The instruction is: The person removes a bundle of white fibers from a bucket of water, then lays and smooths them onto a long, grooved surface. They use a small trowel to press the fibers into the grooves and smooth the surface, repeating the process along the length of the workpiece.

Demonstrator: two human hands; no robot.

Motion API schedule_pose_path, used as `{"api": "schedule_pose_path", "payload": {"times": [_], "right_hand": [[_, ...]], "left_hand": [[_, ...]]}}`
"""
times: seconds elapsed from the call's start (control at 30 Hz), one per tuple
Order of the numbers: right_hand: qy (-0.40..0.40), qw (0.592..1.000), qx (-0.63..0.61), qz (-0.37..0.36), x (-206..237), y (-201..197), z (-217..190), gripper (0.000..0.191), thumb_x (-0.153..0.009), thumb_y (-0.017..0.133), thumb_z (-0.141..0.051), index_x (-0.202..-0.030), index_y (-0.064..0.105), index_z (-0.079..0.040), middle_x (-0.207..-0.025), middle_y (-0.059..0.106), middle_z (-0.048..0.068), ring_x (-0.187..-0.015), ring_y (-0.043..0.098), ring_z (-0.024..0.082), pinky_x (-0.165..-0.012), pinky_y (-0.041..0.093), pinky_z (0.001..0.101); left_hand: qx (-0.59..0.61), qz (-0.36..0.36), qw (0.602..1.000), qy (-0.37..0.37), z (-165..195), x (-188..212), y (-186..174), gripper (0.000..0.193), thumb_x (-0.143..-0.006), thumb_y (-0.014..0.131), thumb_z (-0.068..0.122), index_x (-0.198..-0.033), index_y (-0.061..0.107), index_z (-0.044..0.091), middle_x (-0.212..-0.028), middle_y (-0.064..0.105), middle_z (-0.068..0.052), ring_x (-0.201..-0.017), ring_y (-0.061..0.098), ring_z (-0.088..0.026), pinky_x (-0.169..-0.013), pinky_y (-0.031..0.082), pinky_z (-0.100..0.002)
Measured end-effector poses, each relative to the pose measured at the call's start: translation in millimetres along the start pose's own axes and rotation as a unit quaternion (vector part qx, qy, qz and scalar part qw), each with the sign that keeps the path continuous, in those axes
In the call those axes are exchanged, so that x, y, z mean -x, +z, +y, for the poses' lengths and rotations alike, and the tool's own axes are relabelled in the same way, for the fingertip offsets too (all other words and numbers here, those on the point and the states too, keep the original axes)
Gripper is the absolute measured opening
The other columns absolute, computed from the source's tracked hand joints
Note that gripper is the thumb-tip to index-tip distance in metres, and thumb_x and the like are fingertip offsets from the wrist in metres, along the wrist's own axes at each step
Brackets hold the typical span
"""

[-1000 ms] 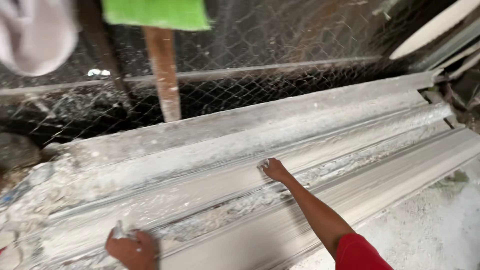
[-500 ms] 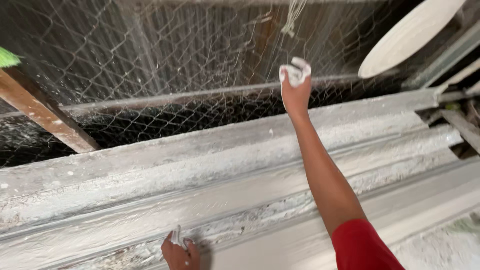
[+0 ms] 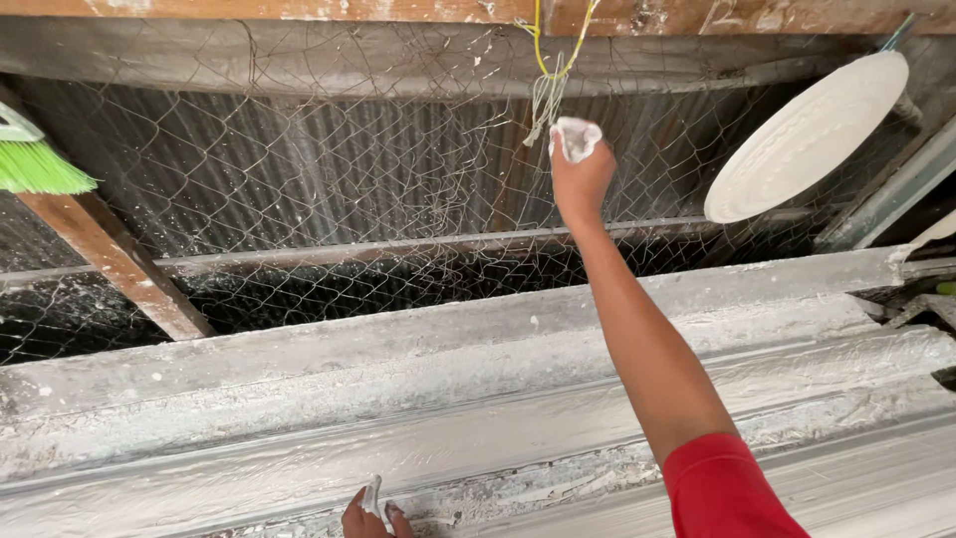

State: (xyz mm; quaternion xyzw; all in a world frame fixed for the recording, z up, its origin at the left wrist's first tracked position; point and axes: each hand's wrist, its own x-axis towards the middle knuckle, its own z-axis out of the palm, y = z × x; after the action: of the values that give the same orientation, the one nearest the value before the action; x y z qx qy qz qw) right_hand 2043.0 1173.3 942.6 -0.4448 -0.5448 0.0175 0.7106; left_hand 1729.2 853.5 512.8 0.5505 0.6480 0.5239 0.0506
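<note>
the right hand (image 3: pixel 581 174) is raised high on an outstretched arm, fingers closed around a small white lump of wet plaster or cloth (image 3: pixel 576 137) that sticks up out of the fist; which of the two it is cannot be told. the lump sits right at the bundle of pale fibre strands (image 3: pixel 547 100) hanging straight down from a yellow cord (image 3: pixel 543 45) looped over the wooden beam (image 3: pixel 299 8) along the top edge, so the hanging strands lie just above and a touch to the left of that fist, their long axis vertical. the left hand (image 3: pixel 366 516) is only partly in view at the bottom edge, low and near the body, pinching a small whitish scrap (image 3: pixel 371 495) between its fingers while it rests on the long plaster-caked moulding bench (image 3: pixel 448 399), which runs left to right across the whole view in stepped ridges. the right hand is far nearer the strands; the left is well apart from them, down on the bench. behind the bench a wire mesh fence (image 3: pixel 299 179) covers corrugated sheeting. a round white plaster ceiling rose (image 3: pixel 812 134) leans tilted at upper right, a green broom head (image 3: pixel 40 164) pokes in at the left edge above a slanted wooden post (image 3: pixel 119 264), and a red sleeve (image 3: pixel 727 493) covers the upper right arm.
</note>
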Motion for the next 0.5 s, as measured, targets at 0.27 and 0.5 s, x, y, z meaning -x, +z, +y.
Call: {"api": "schedule_pose_path", "payload": {"times": [0.27, 0.5], "right_hand": [[-0.115, 0.991, 0.070, -0.027, -38.8, -33.3, -43.1, 0.011, -0.096, 0.077, -0.010, -0.106, 0.077, -0.004, -0.089, 0.074, 0.007, -0.071, 0.064, 0.014, -0.066, 0.051, 0.0303], [-0.218, 0.974, 0.061, -0.020, -42.6, -45.6, -47.5, 0.008, -0.101, 0.073, -0.005, -0.108, 0.074, -0.002, -0.102, 0.072, 0.008, -0.087, 0.066, 0.017, -0.074, 0.050, 0.0319]], "left_hand": [[-0.076, -0.002, 0.992, 0.105, 12.2, 7.5, 4.6, 0.049, -0.069, 0.065, 0.000, -0.113, 0.059, -0.021, -0.102, 0.061, -0.039, -0.094, 0.064, -0.044, -0.080, 0.054, -0.055], [0.008, -0.029, 0.999, -0.013, 8.2, 26.0, -1.9, 0.051, -0.073, 0.061, 0.000, -0.117, 0.056, -0.024, -0.101, 0.060, -0.038, -0.078, 0.066, -0.035, -0.071, 0.057, -0.048]]}}
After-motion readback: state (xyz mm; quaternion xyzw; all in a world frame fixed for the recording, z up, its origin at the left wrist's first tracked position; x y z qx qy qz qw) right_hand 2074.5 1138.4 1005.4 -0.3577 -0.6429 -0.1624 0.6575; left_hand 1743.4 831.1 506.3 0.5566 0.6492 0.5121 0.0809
